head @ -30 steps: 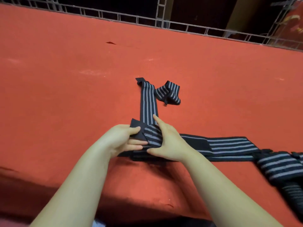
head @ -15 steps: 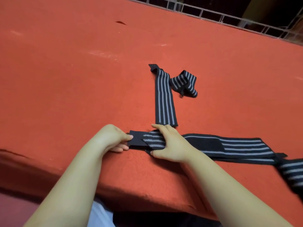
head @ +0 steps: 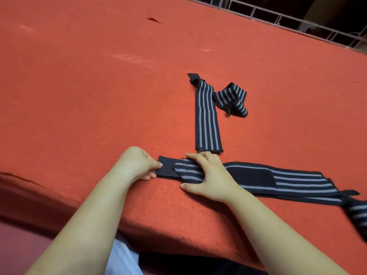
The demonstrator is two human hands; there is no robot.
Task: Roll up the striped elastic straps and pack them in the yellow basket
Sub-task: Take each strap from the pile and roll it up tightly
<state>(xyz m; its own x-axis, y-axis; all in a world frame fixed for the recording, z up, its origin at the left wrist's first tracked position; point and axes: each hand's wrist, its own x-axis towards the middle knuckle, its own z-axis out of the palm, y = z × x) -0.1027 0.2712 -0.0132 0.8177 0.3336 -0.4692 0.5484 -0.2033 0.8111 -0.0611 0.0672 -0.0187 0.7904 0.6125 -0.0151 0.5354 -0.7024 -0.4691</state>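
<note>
A long black strap with grey stripes (head: 294, 182) lies flat across the red surface near its front edge and runs off to the right. My left hand (head: 137, 164) pinches its plain black left end. My right hand (head: 210, 175) lies on the folded striped part just beside it, fingers curled over the far edge and thumb on the near side. A second striped strap (head: 207, 118) lies straight, pointing away from me, with its far part folded into a loose loop (head: 232, 99). No yellow basket is in view.
The red felt-covered table (head: 89, 96) stretches far to the left and back. A metal railing (head: 278, 18) runs along its far edge. The table's front edge drops off just below my wrists.
The strap end, lifted and folded between both hands a second ago, now lies flatter on the table. The camera has tilted down and closer.
</note>
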